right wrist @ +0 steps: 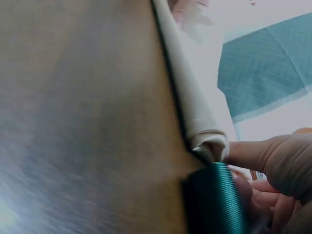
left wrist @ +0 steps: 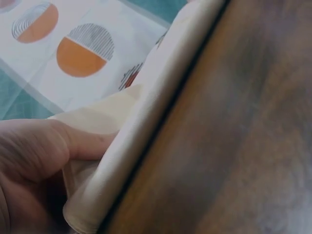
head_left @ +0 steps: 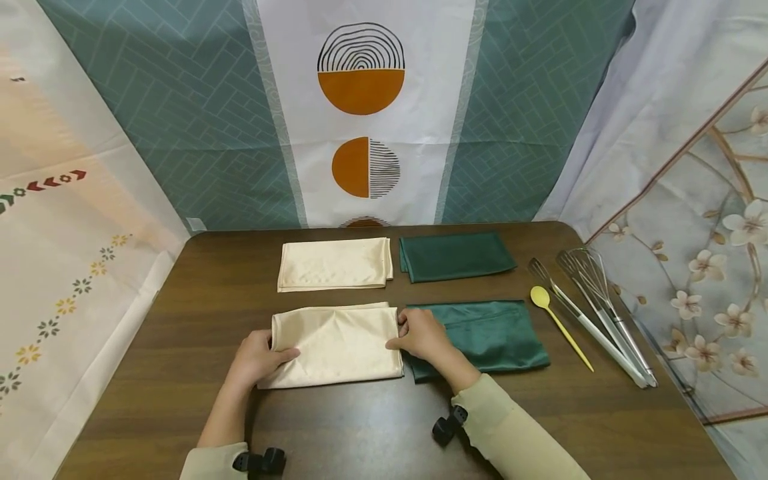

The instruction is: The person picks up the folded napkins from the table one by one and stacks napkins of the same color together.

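Note:
A folded cream satin cloth (head_left: 336, 347) lies at the front of the table, its near edge toward me. My left hand (head_left: 257, 360) pinches its left side, thumb on top and the other fingers at or under the edge. At the opposite side, my right hand (head_left: 425, 335) pinches the right edge between thumb and fingers. In the left wrist view the thumb presses the folded cloth (left wrist: 122, 141). The right wrist view shows the rolled fold end of the cream cloth (right wrist: 195, 107) beside the right thumb. A folded green cloth (head_left: 492, 333) lies just right, partly behind the right hand.
Behind lie another folded cream cloth (head_left: 336, 263) and another folded green cloth (head_left: 456, 257). On the right are a yellow spoon (head_left: 540, 297) and several metal whisks (head_left: 600, 287). The brown wooden table (head_left: 174, 333) has patterned fabric hanging around it.

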A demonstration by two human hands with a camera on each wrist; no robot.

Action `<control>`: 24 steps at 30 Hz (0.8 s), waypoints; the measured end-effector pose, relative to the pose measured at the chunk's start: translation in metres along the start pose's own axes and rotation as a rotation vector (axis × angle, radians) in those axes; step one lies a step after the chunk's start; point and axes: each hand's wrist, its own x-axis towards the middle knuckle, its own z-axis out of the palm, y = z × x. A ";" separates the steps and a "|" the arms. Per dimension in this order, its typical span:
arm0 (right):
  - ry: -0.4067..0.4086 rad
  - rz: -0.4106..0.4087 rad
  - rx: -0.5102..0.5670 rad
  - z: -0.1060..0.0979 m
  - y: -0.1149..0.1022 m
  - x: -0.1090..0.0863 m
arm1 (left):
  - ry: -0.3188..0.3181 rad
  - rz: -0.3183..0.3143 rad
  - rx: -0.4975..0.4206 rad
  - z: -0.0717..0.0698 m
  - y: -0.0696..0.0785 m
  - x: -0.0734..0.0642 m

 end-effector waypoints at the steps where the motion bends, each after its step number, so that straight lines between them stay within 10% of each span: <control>1: -0.008 0.002 -0.004 -0.002 0.002 0.000 | -0.016 0.007 -0.014 0.000 0.002 0.000; 11: -0.066 -0.152 0.025 -0.010 0.014 0.001 | -0.075 0.014 -0.258 0.008 0.010 0.005; 19: -0.051 -0.015 0.226 -0.012 0.013 0.002 | 0.006 -0.003 -0.535 0.019 0.014 0.014; 24: 0.023 -0.057 0.252 -0.012 0.014 0.003 | 0.019 0.012 -0.528 0.021 0.015 0.013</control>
